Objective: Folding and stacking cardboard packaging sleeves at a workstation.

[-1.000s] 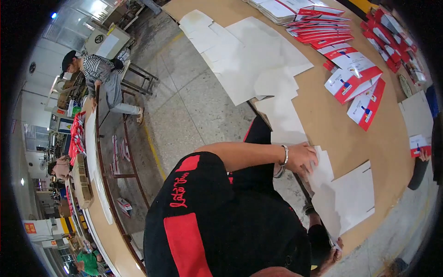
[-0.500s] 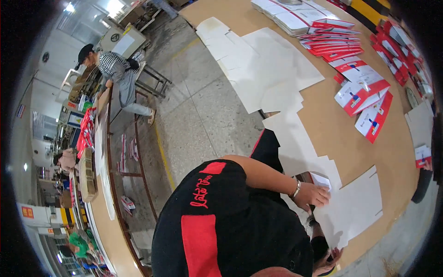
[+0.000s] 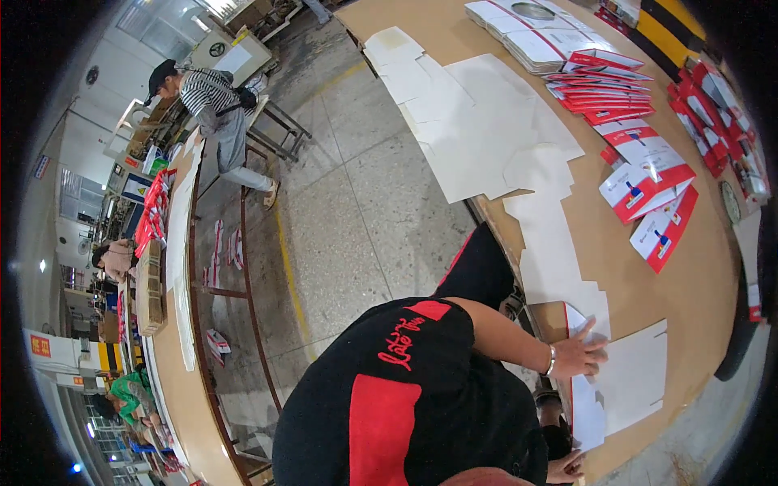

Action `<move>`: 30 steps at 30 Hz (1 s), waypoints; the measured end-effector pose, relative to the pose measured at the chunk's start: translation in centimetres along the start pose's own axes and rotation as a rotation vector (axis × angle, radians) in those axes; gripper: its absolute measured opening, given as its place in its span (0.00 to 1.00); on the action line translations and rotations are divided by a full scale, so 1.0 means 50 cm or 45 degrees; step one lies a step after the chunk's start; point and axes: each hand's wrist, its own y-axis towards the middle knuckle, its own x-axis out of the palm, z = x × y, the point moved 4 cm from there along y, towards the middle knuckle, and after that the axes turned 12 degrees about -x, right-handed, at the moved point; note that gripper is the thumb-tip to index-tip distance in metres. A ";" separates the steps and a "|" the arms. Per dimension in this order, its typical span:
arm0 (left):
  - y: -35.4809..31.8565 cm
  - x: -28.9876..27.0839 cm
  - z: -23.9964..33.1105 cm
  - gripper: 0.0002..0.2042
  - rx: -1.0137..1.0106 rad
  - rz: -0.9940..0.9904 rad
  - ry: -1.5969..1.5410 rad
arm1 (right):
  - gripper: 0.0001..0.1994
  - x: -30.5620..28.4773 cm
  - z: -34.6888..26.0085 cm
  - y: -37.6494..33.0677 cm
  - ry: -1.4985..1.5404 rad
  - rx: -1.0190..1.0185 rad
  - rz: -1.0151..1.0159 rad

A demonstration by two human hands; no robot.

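Left hand point(image 3: 577, 357), fingers spread, rests across a folded white card point(image 3: 587, 415).
The card's long axis runs toward the right hand point(image 3: 565, 467), at its end, grip unclear.

Left arm point(image 3: 508, 337) outstretched, left hand point(image 3: 577, 358) palm-down with splayed fingers; right hand point(image 3: 565, 467) lower, fingers bent

**Covered and cut off**

My red-panelled black cloth T-shirt point(image 3: 446, 397) hides most of the arm behind my right grip point(image 3: 565, 467). My left grip point(image 3: 577, 358) covers part of the red-edged white card sheet point(image 3: 587, 415). The lower edge cuts off the long brown bench point(image 3: 640, 292); fine print on the red-and-white cardboard cartons point(image 3: 640, 194) is too small to read.
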 end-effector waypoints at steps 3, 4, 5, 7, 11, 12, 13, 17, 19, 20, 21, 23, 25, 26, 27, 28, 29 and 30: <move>-0.006 -0.020 0.012 0.23 0.058 -0.055 -0.052 | 0.28 0.018 0.014 -0.022 0.089 0.058 0.053; -0.002 -0.036 0.022 0.29 0.100 -0.152 -0.188 | 0.27 0.025 0.011 -0.033 0.118 0.090 0.088; -0.004 -0.039 0.028 0.29 0.092 -0.155 -0.192 | 0.27 0.038 0.002 -0.036 0.150 0.103 0.097; -0.022 -0.029 0.044 0.36 0.140 -0.366 -0.252 | 0.26 0.070 -0.034 -0.030 0.216 0.103 0.079; -0.080 0.060 0.099 0.39 0.370 -0.307 -0.170 | 0.25 0.128 -0.105 -0.016 0.230 0.138 0.020; -0.078 0.036 0.102 0.39 0.366 -0.300 -0.167 | 0.25 0.125 -0.097 -0.016 0.226 0.143 -0.007; -0.076 0.018 0.102 0.39 0.376 -0.379 -0.115 | 0.24 0.120 -0.087 -0.016 0.221 0.149 -0.033; -0.066 0.021 0.089 0.41 0.278 -0.369 -0.221 | 0.23 0.071 -0.033 -0.016 0.171 0.181 -0.140; -0.065 0.008 0.072 0.47 0.143 -0.035 -0.048 | 0.23 0.067 -0.022 -0.019 0.154 0.204 -0.195; -0.067 0.004 0.065 0.47 0.150 -0.038 -0.050 | 0.23 0.069 -0.023 -0.025 0.146 0.222 -0.215; -0.072 0.001 0.059 0.48 0.247 -0.120 -0.042 | 0.21 0.053 -0.038 -0.013 -0.036 0.017 -0.202; -0.074 0.005 0.056 0.51 0.381 -0.192 -0.071 | 0.19 0.061 -0.036 0.002 -0.269 -0.415 -0.188; -0.061 0.015 0.064 0.52 0.385 -0.245 -0.102 | 0.20 0.099 -0.050 0.002 -0.101 -0.665 -0.153; -0.057 0.020 0.065 0.53 0.390 -0.302 -0.132 | 0.22 0.123 -0.085 0.008 0.118 -0.686 -0.118; -0.066 0.036 0.050 0.53 0.395 -0.299 -0.132 | 0.22 0.133 -0.114 0.020 0.116 -0.688 -0.112; -0.089 0.049 0.027 0.55 0.437 -0.151 -0.325 | 0.23 0.136 -0.160 0.029 0.039 -0.993 -0.197; -0.107 0.044 0.012 0.58 0.457 0.006 -0.509 | 0.25 0.138 -0.199 0.032 -0.030 -1.311 -0.298; -0.112 0.022 -0.008 0.58 0.378 -0.174 -0.452 | 0.25 0.129 -0.215 0.041 -0.037 -1.306 -0.293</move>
